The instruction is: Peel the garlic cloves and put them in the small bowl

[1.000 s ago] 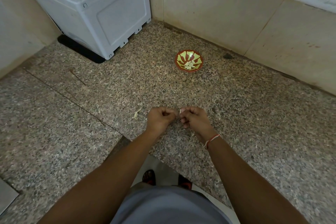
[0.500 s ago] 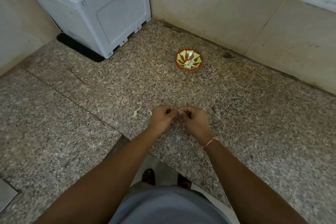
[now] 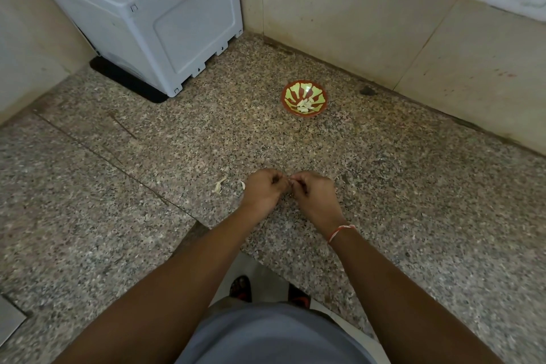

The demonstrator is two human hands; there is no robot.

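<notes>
I see both hands, left (image 3: 263, 190) and right (image 3: 313, 193), curled, fingertips meeting, pinching a garlic clove (image 3: 290, 185) between them, barely visible. Bowl (image 3: 304, 99) with peeled cloves (image 3: 305, 105) at 12 o'clock on the surface (image 3: 413, 186); skins (image 3: 219, 185) at 9.

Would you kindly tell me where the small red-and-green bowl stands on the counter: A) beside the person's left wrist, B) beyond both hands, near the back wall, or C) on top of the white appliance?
B: the small bowl sits on the granite counter past the left hand and right hand, close to the back wall.
</notes>
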